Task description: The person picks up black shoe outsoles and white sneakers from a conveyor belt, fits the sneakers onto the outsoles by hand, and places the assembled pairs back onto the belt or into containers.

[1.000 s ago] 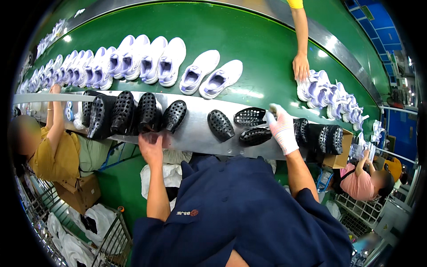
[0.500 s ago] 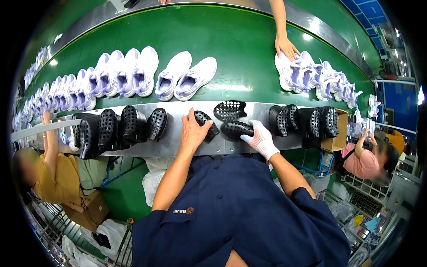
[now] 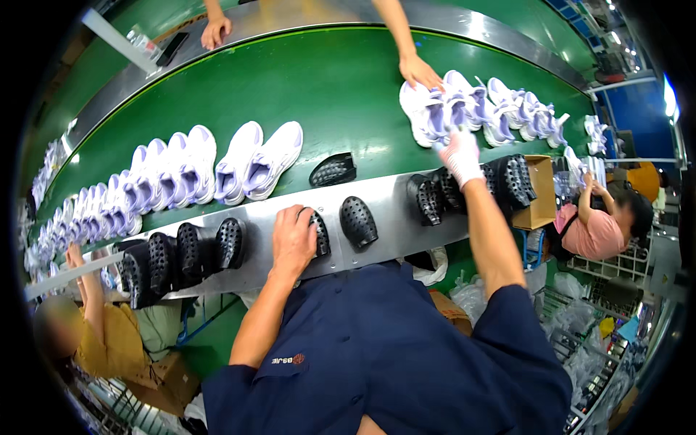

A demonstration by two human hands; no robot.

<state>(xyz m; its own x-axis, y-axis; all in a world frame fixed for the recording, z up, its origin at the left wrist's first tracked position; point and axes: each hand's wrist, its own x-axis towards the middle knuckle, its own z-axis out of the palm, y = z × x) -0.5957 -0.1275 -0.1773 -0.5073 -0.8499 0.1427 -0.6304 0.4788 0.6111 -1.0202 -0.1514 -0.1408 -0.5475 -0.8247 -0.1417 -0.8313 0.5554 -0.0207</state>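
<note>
My bare left hand (image 3: 291, 243) is curled over a black perforated plastic shoe insert (image 3: 320, 233) on the metal ledge. Another such insert (image 3: 359, 221) stands apart, just right of it. A third black insert (image 3: 333, 170) lies on its side on the green belt, close to the ledge. My right hand (image 3: 462, 158), in a pale striped glove, reaches forward over the ledge to the heel side of the white-and-lilac sneakers (image 3: 417, 112). Its thumb and fingers look apart, though blurred; whether they touch a shoe I cannot tell. A co-worker's hand (image 3: 422, 72) rests on those sneakers from across.
More black inserts stand on the ledge (image 3: 395, 250) at left (image 3: 190, 246) and right (image 3: 424, 199). A long row of white sneakers (image 3: 196, 163) lines the left of the green belt (image 3: 312, 87). A cardboard box (image 3: 538, 181) stands at right. Seated co-workers flank me.
My right hand has let go of a black insert and reached forward right to the sneakers. One insert now lies on the belt. My left hand stays on its insert. The view has shifted.
</note>
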